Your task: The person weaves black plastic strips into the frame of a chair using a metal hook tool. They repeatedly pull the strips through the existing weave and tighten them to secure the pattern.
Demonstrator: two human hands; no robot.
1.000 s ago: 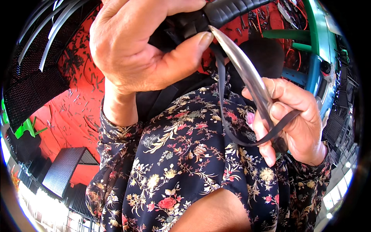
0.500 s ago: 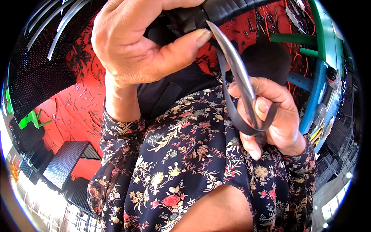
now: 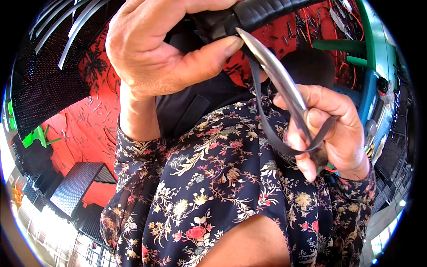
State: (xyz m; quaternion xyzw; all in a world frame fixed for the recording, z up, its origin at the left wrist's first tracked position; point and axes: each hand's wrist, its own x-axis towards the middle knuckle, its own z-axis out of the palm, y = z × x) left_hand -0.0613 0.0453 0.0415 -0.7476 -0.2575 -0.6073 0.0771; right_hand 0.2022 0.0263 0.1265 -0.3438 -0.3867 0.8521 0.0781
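Note:
At the upper middle, my left hand (image 3: 151, 58) is closed round a black strip-wrapped bar (image 3: 262, 13), its thumb stretched along the near side. Its other fingertips are cut off or hidden at the top edge. My right hand (image 3: 340, 120) grips a curved, pointed metal tool (image 3: 278, 69) between thumb and fingers. The tool's tip lies beside the left thumb's end, close to the bar. A flat dark strip (image 3: 267, 127) hangs down from near the bar and loops up across the right hand's fingers; whether they pinch it I cannot tell.
Dark strip scraps litter the red floor covering (image 3: 75, 120). Black woven panels (image 3: 44, 98) stand at left, with a small woven table (image 3: 75, 187) below and a bright green plastic piece (image 3: 35, 138). At right is a green and blue plastic chair (image 3: 373, 49).
My right hand has moved right and slightly down with the tool, and the strip's loop has widened. The tool's tip has shifted slightly down; the left hand is nearly still.

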